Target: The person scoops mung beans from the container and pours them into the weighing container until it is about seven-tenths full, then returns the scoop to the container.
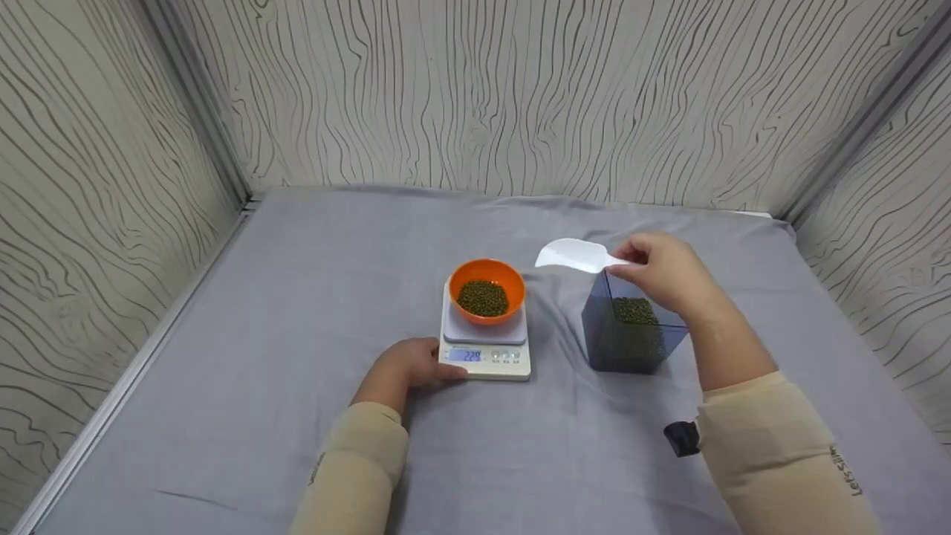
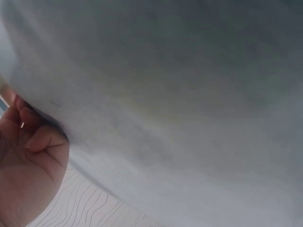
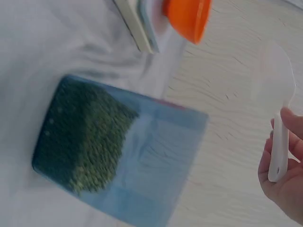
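Your white scoop [image 1: 572, 255] is up in the air near the bluish bin [image 1: 605, 349], handle pinched in your right grip [image 1: 661, 271], blade toward the orange bowl [image 1: 509, 276]. Green beans [image 1: 635, 310] in bin and bowl. Bowl's on the scale [image 1: 487, 362]; your left grip [image 1: 417, 362] holds the scale's near-left corner, on the cloth-covered counter [image 1: 319, 297].

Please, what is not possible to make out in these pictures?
Head view: button labels on the scale, too small to read.
Left wrist view: part of the left hand, cut off by the left edge.
Right wrist view: the rest of the orange bowl, cut off by the top edge.
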Tool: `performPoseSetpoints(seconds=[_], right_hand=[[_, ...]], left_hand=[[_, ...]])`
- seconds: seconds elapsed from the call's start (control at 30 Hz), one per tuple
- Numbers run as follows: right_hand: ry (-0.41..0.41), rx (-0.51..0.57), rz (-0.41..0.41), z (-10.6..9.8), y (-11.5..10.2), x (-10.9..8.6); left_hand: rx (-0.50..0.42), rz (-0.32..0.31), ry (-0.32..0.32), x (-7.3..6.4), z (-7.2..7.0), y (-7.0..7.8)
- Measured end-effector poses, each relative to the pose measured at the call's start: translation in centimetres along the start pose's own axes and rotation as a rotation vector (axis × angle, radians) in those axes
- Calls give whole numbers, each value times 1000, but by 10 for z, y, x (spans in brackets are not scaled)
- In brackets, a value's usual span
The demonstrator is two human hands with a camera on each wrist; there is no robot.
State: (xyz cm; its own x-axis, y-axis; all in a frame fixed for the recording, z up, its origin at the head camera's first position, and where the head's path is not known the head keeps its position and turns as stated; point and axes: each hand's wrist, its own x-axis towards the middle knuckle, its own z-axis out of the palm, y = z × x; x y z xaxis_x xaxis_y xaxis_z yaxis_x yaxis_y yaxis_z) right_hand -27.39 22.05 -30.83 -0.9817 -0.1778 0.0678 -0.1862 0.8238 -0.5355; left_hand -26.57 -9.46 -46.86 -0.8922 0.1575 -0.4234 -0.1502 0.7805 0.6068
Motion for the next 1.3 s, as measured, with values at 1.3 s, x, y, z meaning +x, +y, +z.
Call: performPoseSetpoints(seconds=[1.3], right_hand=[[-118, -917, -123, 11, 19, -5]], left_hand=[[-26, -32, -1, 1, 1, 0]])
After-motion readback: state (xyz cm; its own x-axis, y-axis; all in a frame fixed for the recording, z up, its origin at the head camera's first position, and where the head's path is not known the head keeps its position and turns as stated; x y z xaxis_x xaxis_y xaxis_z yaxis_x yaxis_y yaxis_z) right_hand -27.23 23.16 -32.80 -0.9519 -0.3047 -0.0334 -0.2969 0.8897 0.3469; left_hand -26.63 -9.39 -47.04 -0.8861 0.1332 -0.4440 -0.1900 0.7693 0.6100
